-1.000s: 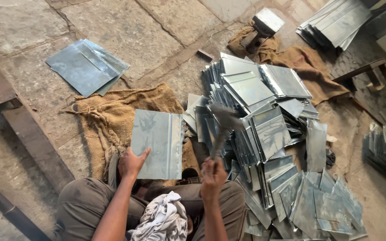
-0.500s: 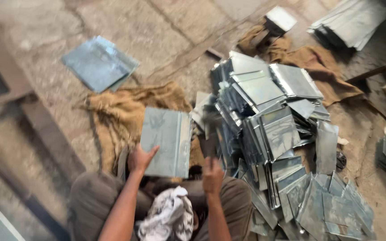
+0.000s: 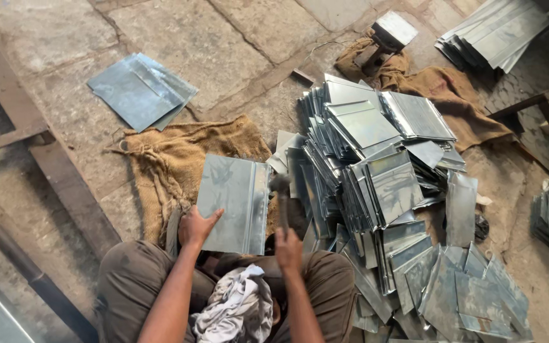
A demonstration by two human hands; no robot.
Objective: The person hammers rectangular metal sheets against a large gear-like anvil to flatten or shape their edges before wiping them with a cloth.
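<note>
Since the earlier frame the hammer has come down from its raised, blurred position to hang with its head just beside the right edge of the metal sheet, and the view has swung back a little so more of the stone floor shows at the top. On the sheet's lower left corner lies the left hand, fingers spread and pressing flat on the metal rather than curled round it, so it pins the sheet without clasping it. Closed round the hammer's handle, the right hand holds the tool upright, its dark head just above the fist. Under the sheet lies a piece of brown burlap sacking, spread on the floor in front of the person's knees. A crumpled whitish cloth rests in the lap between the legs. Just right of the hammer, a large heap of folded metal pieces spreads toward the floor's right side and down to the bottom edge. Toward the upper left, well apart from the hands, a few flat sheets lie stacked on the stone. Another stack of sheets sits near the top right corner, with a second stretch of burlap below it.
</note>
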